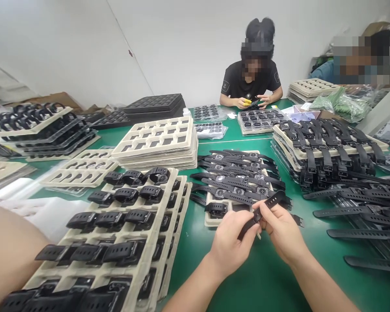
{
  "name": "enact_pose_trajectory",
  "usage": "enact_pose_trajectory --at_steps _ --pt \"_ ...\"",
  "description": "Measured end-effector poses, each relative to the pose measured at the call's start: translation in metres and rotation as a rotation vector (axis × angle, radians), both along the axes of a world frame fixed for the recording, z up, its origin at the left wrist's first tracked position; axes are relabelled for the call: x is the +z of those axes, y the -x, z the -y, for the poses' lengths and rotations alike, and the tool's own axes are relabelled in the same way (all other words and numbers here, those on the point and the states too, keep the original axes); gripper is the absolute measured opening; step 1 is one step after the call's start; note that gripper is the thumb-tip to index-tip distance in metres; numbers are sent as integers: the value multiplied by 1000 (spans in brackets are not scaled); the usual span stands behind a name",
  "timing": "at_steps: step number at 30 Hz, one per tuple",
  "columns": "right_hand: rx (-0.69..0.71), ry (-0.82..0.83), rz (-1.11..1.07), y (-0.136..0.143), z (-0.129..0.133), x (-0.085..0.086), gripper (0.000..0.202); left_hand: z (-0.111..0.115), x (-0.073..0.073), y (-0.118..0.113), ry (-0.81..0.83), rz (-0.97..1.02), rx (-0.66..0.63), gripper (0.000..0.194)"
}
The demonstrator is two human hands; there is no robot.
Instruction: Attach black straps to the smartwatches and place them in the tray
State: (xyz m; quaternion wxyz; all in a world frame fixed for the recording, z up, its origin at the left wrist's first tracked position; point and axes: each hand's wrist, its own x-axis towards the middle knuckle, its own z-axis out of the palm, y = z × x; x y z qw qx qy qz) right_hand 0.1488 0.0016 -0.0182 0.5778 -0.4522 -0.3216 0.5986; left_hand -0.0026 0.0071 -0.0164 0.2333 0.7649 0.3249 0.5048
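Note:
Both my hands meet over the near edge of a beige tray [211, 221] and pinch one black watch strap [273, 199]. My left hand [229, 238] grips its lower part, and my right hand [279, 227] has thumb and fingers closed on the perforated band. Whether a watch body is on it is hidden by my fingers. Flat smartwatches [238, 190] with sensor backs facing up lie in rows across that tray. One watch with a looped strap [216, 210] sits in a front compartment, just left of my left hand.
Stacked trays of looped watches [126, 195] stand at left, with empty beige trays [156, 138] behind. More straps [360, 212] jut over the table [195, 277] at right. Across from me a co-worker [251, 78] handles a small item; another person [360, 60] is at far right.

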Motion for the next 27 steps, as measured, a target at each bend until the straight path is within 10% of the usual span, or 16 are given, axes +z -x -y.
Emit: enact_pose_trajectory --at_steps 14,20,27 --pt "-18 -80 137 -1 3 2 42 -3 -1 3 -101 -91 37 29" --pt "202 -402 525 -3 9 10 32 -5 1 0 464 317 61 5" --pt "208 -363 780 2 11 4 46 -18 2 0 866 857 -71 42"
